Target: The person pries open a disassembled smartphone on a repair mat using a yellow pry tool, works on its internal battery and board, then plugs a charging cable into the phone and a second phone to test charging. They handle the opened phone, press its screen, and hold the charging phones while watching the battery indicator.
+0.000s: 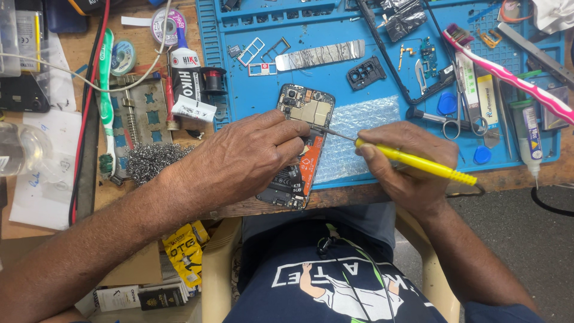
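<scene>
An opened smartphone [302, 113] with its back removed lies on a blue work mat [263, 96], its circuit board and an orange strip exposed. My left hand [239, 158] rests on top of the phone and pins it down, covering its middle. My right hand [406, 164] grips a yellow-handled screwdriver [418, 161] like a pen. The metal tip [326, 131] touches the phone just beside my left fingertips.
A sheet of bubble wrap [359, 128] lies to the phone's right. Scissors [460, 119], a pink toothbrush [508, 75], a camera frame [366, 73], SIM trays [257, 57] and a glue tube [529, 134] crowd the mat. Steel wool [149, 160], a green toothbrush [106, 101] and a glue bottle [185, 75] sit left.
</scene>
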Demonstrator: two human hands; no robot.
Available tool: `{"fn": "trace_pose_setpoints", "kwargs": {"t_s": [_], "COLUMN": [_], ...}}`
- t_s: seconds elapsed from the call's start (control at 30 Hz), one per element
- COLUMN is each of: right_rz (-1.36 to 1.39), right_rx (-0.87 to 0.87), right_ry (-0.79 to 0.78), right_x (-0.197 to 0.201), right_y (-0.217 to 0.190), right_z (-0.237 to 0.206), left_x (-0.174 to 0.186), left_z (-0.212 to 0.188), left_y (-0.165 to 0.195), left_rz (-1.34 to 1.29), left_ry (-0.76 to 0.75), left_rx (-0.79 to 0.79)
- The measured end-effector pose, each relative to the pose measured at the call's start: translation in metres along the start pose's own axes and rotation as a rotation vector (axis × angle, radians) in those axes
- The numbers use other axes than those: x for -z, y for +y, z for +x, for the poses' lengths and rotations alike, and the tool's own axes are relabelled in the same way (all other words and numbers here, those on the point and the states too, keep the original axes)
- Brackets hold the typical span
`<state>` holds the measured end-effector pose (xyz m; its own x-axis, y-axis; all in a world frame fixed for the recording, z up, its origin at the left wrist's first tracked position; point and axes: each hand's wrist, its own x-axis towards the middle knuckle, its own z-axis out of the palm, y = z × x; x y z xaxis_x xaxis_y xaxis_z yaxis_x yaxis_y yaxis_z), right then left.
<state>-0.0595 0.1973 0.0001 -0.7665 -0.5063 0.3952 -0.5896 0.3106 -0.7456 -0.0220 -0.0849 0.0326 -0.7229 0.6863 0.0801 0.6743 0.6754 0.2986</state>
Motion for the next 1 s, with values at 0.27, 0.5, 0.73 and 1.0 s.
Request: {"fn": "trace_pose_setpoints", "kwargs": {"t_s": [0.27,0.5,0.73,1.0], "right_rz": [-0.039,0.065,0.354,-0.184], "right_rx": [0.018,-0.024,-0.055,0.220], "right_ry": [-0.022,0.058,0.087,-0.355], "right_x": [-0.002,0.001,0.004,-0.020], "right_y": [-0.001,0.004,-0.006,-0.031], "right_z": [-0.002,-0.007,-0.004,-0.004], "left_x": [-0.004,0.000,0.003,-0.003], "left_z": [-0.001,-0.003,-0.017,-0.034], "left_y": [0.000,0.003,0.012,0.030], "left_rz": [0.012,-0.091,-0.314,-0.528], "left_ry": [-0.006,0.058,0.261,0.450], "left_rx": [0.008,0.018,0.093,0.212]}}
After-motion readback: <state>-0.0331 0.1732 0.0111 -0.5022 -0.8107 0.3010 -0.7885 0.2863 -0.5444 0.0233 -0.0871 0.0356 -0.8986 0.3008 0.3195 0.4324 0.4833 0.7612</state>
